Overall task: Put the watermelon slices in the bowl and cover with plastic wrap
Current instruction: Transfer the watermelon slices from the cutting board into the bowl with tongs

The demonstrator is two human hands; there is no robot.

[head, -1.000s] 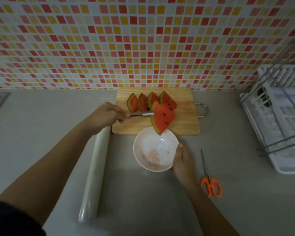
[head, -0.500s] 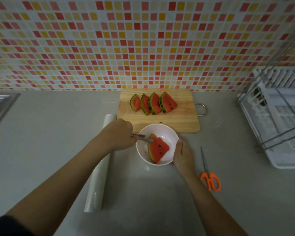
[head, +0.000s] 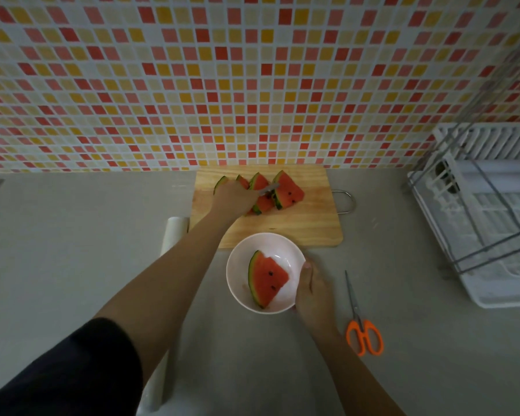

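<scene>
Watermelon slice (head: 267,279) in bowl (head: 237,265) | right hand (head: 311,292) fingers clasp rim | left hand (head: 231,197) fingers pinch tongs (head: 269,189) at board slices (head: 287,192)

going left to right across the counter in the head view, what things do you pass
plastic wrap roll → left hand with metal tongs at the watermelon slices on the cutting board → white bowl holding one slice → right hand on the bowl's rim → orange scissors → white dish rack

Wall tiles (head: 252,70): red/orange/yellow/cream mosaic. Tabletop (head: 72,250): plain grey. Cutting board (head: 297,226): light wood. Watermelon slices (head: 287,192): red, green rind, black seeds. Bowl (head: 237,274): white. Scissors (head: 364,337): orange handles. Dish rack (head: 493,235): white. Sleeve (head: 72,376): black.
</scene>
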